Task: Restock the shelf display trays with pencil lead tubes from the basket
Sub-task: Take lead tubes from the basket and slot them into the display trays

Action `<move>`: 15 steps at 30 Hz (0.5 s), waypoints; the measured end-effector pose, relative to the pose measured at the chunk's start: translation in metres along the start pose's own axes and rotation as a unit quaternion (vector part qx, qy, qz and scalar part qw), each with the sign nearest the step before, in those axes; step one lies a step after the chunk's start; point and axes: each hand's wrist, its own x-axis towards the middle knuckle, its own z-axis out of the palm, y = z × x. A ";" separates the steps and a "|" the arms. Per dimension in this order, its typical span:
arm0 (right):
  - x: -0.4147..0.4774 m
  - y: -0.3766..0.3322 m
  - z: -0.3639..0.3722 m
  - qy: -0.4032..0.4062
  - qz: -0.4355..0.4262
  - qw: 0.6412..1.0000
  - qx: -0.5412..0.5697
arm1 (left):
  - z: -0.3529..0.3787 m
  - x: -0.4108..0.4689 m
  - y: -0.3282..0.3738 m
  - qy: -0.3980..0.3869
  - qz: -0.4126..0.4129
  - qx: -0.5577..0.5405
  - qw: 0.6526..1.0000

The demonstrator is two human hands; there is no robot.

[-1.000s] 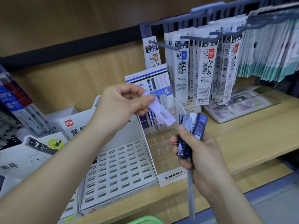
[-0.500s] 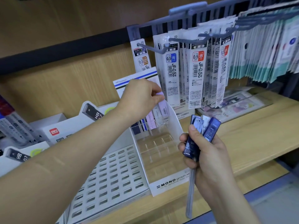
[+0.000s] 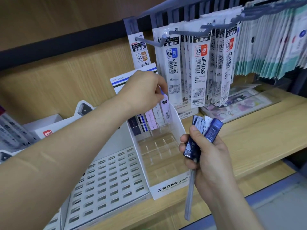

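Note:
The white MONO display tray (image 3: 180, 128) stands on the wooden shelf, its clear dividers mostly bare; a few pale and dark lead tubes stand in its back row. My left hand (image 3: 142, 90) reaches over the tray's back and pinches the top of a lilac lead tube (image 3: 166, 107) standing in the right rear slot. My right hand (image 3: 209, 156), in front of the tray, grips a bundle of dark blue lead tubes (image 3: 214, 128) along with a thin grey stick that hangs down from my fist. The basket is out of view.
A white slotted tray (image 3: 108, 180) sits left of the MONO tray, with Deli boxes (image 3: 48, 130) further left. Hanging refill packs (image 3: 201, 63) on hooks crowd the space just above and right of the tray. A flat clear case (image 3: 240, 103) lies on the shelf behind.
My left hand carried the lilac tube from mid-air in front of the tray up to the back row and lowered it into the right rear slot. The right hand has kept its bundle.

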 end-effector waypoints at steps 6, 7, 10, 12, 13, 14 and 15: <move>0.001 0.000 0.000 0.001 -0.005 1.000 -0.005 | -0.002 -0.003 -0.003 -0.055 0.050 -0.010 0.997; 0.001 0.000 0.000 0.001 -0.005 1.000 -0.007 | -0.003 -0.003 -0.004 -0.071 0.058 -0.001 0.996; 0.001 0.001 0.000 0.001 -0.007 1.000 -0.011 | -0.007 -0.001 -0.004 -0.080 0.067 0.015 0.994; 0.001 0.001 0.001 0.000 -0.008 1.000 -0.012 | -0.012 0.003 -0.003 -0.065 0.071 0.013 0.995; 0.000 0.000 0.001 -0.001 -0.008 1.000 -0.012 | -0.015 0.005 -0.003 -0.053 0.073 0.014 0.996; 0.001 0.001 0.001 -0.001 -0.009 1.000 -0.013 | -0.016 0.007 -0.003 -0.039 0.075 0.016 0.996; 0.001 0.001 0.000 -0.001 -0.009 1.000 -0.013 | -0.017 0.008 -0.003 -0.025 0.077 0.018 0.997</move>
